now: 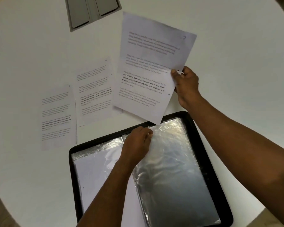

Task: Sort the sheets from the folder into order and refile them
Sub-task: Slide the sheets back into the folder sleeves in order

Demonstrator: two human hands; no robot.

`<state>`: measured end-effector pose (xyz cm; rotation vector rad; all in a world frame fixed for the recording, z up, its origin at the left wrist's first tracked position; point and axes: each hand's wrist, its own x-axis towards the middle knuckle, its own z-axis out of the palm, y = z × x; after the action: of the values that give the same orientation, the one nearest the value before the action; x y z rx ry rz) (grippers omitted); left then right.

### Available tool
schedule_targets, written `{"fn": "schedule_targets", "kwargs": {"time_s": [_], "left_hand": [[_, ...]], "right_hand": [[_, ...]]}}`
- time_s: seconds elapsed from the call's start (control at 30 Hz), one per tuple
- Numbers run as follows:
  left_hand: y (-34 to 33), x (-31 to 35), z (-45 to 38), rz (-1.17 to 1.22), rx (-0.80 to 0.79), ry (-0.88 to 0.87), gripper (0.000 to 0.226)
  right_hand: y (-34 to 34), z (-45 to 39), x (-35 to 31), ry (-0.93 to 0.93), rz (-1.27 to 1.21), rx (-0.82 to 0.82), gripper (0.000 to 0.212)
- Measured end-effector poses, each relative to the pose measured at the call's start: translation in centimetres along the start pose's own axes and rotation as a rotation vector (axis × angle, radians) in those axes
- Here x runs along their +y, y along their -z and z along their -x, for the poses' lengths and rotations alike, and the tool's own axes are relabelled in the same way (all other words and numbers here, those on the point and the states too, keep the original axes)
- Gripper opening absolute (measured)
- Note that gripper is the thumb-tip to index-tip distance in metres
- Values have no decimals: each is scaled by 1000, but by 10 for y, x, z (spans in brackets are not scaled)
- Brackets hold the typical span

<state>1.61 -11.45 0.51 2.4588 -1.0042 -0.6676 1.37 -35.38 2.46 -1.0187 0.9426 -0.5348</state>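
A black folder (208,163) lies open at the near edge of the table, with shiny clear plastic sleeves (170,169) inside. My left hand (138,143) pinches the top edge of a sleeve near the folder's spine. My right hand (185,86) holds a printed sheet (147,66) by its right edge, lifted above the folder's far rim. Two more printed sheets lie flat on the table to the left: a middle sheet (95,92) and a left sheet (56,118). White paper (95,174) shows in the folder's left side.
The round white table (236,46) carries a grey box with two compartments (92,10) at its far edge. The floor shows past the table's rim at the bottom left and right.
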Motion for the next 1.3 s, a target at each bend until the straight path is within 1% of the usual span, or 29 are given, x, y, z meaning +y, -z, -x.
{"fn": "schedule_targets", "kwargs": {"time_s": [0.17, 0.33, 0.43, 0.57, 0.67, 0.83, 0.93, 1.03, 1.1, 1.2, 1.3], "left_hand": [[0, -1, -1, 116, 88, 3, 12], [-2, -2, -3, 143, 103, -21, 9], [-3, -1, -5, 141, 80, -26, 10], [-4, 4, -6, 119, 14, -51, 12], [-5, 8, -6, 124, 0, -58, 12], [-8, 8, -4, 184, 64, -53, 9], [-7, 6, -3, 205, 121, -48, 11], [-4, 6, -2, 213, 149, -32, 18], [-2, 3, -2, 185, 118, -7, 25], [0, -6, -3, 67, 5, 13, 34], [4, -15, -3, -31, -53, 38, 27]], "right_hand": [[5, 0, 9, -7, 85, -76, 14], [15, -6, 10, -14, 142, -112, 15], [15, -10, 10, -9, 137, -98, 13], [7, -13, 12, -44, 44, -32, 7], [2, -11, 17, -73, 15, -37, 9], [5, -3, 27, -80, 60, -83, 14], [12, -1, 31, -65, 101, -101, 14], [19, -4, 30, -48, 161, -149, 14], [24, -9, 26, -63, 186, -186, 14], [30, -17, 20, -119, 213, -245, 18], [33, -26, 19, -140, 259, -283, 23]]}}
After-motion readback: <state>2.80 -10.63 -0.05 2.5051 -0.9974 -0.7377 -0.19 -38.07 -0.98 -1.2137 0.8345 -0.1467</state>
